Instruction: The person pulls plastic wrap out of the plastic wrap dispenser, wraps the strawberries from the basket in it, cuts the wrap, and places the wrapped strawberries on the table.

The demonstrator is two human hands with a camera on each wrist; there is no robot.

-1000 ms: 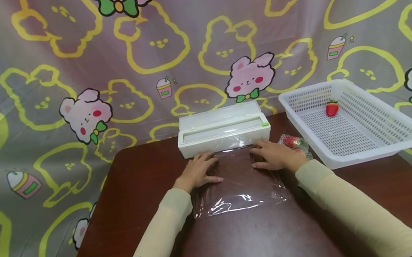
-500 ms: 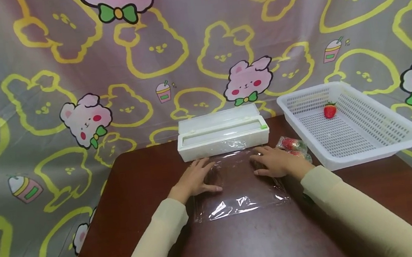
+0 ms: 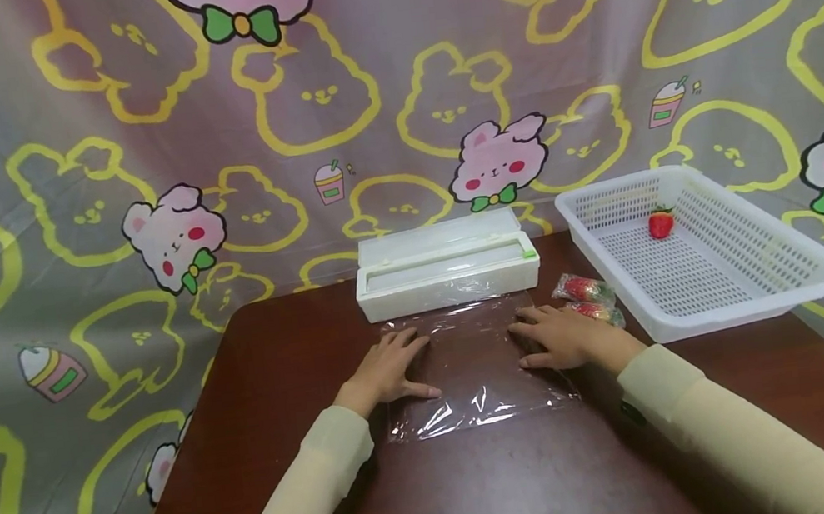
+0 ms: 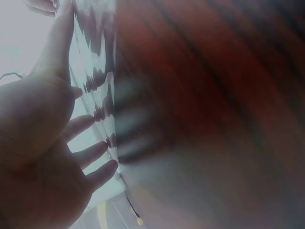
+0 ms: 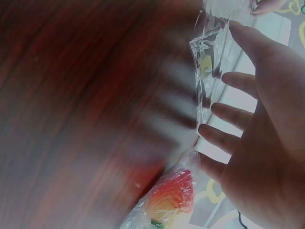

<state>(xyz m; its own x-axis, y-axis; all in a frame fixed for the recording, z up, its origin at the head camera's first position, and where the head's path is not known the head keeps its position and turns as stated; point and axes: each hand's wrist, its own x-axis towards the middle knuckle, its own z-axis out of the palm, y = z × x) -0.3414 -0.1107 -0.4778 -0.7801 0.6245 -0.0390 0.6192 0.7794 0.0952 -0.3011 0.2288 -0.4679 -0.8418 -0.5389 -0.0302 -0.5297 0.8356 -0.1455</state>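
A sheet of clear plastic wrap (image 3: 476,367) lies on the table in front of a white wrap dispenser box (image 3: 452,278), whose lid stands raised. My left hand (image 3: 386,368) rests on the sheet's left side, fingers spread and fairly straight. On the opposite side my right hand (image 3: 567,337) touches the wrap with its fingertips, thumb apart. Both wrist views show the fingertips meeting the shiny film, with nothing gripped. Two strawberries in plastic wrap (image 3: 586,299) lie just beyond the right hand; one wrapped strawberry (image 5: 171,198) appears close up in the right wrist view.
A white perforated basket (image 3: 714,259) stands at the back right of the brown table (image 3: 287,362), with one unwrapped strawberry (image 3: 660,222) inside. Behind the table hangs a patterned curtain (image 3: 234,142). A small dark object (image 3: 632,412) shows partly beneath the right forearm.
Both hands have slid slightly toward the person and apart along the wrap's sides. The sheet lies flatter near the box, and more of the wrapped strawberries shows.
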